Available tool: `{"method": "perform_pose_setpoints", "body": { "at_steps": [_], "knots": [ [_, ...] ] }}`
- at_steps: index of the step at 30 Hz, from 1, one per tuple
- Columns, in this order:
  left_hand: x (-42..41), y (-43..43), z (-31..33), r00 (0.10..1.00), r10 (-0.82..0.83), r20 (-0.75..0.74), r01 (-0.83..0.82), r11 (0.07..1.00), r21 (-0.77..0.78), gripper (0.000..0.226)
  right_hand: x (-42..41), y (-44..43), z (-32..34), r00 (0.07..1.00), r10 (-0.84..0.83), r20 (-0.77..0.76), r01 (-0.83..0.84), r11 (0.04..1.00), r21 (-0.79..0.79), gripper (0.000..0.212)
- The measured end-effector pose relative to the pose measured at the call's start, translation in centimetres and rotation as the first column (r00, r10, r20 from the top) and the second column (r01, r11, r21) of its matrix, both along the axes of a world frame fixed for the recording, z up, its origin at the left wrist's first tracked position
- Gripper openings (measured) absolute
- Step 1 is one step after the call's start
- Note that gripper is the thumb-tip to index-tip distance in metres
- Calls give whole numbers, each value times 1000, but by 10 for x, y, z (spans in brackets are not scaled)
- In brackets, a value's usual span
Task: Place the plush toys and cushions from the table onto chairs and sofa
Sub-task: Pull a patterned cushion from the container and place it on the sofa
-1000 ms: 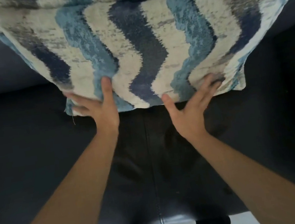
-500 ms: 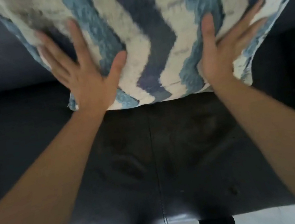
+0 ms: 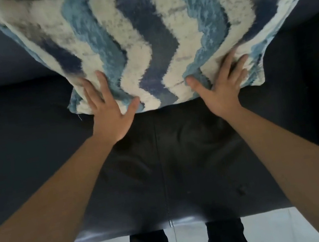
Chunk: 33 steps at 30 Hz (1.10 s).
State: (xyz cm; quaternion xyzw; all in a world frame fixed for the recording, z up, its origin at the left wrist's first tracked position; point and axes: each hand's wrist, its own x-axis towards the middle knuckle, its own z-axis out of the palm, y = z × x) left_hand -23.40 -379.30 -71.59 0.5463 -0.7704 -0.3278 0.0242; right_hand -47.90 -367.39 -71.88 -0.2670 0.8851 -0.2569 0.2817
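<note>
Dark sofa seat [image 3: 161, 171], cushion [image 3: 143, 41] propped at its back, twelve o'clock.
Spread fingers of left hand [image 3: 108, 111] and right hand [image 3: 222, 89] lie flat on its lower edge; press evenly so it seats upright.

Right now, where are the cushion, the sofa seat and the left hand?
cushion [image 3: 149, 40], head view, middle of its striped face.
sofa seat [image 3: 180, 159], head view, bare dark part.
left hand [image 3: 108, 111], head view, back of hand.

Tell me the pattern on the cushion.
Wavy zigzag stripes in cream, light blue, navy and grey on the cushion, head view.
</note>
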Motion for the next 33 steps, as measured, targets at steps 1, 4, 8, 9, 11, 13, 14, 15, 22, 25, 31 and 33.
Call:
{"method": "perform_pose_setpoints", "body": {
  "at_steps": [1,4,8,9,11,13,14,15,22,25,31,33],
  "knots": [
    [-3,1,6,999,41,-17,-42,997,-65,106,4,2,4,999,-23,-36,21,999,-42,129],
    [-13,9,23,996,90,21,-70,883,-465,90,17,11,19,938,-27,-345,-27,988,-150,122],
    [-34,-26,49,955,-64,290,257,671,-696,82,-8,-26,44,632,182,-753,-315,949,-35,109],
    [-41,-41,54,925,-94,369,329,687,-648,84,-18,-40,52,571,273,-774,-350,934,71,110],
    [-51,-65,60,880,-165,445,409,739,-535,84,-33,-60,64,533,453,-714,-389,881,269,111],
    [-53,-72,65,875,-197,442,422,758,-498,85,-36,-64,72,559,490,-669,-381,868,317,111],
    [-50,-70,65,876,-203,438,425,756,-498,86,-31,-58,74,569,473,-673,-382,876,293,111],
    [-47,-67,66,874,-210,439,432,750,-501,89,-26,-49,73,551,454,-701,-403,880,253,111],
    [12,-46,27,670,-414,616,741,428,-518,114,-20,-42,45,339,700,-628,-466,705,534,152],
    [13,-49,21,664,-412,624,736,505,-451,124,-19,-38,40,379,649,-659,-506,742,440,143],
    [11,-41,6,785,-209,584,569,615,-545,128,-18,6,16,851,129,-508,-68,988,137,152],
    [11,-37,3,791,-225,569,547,678,-492,129,-26,-3,7,884,163,-438,-102,982,161,157]
  ]
}}
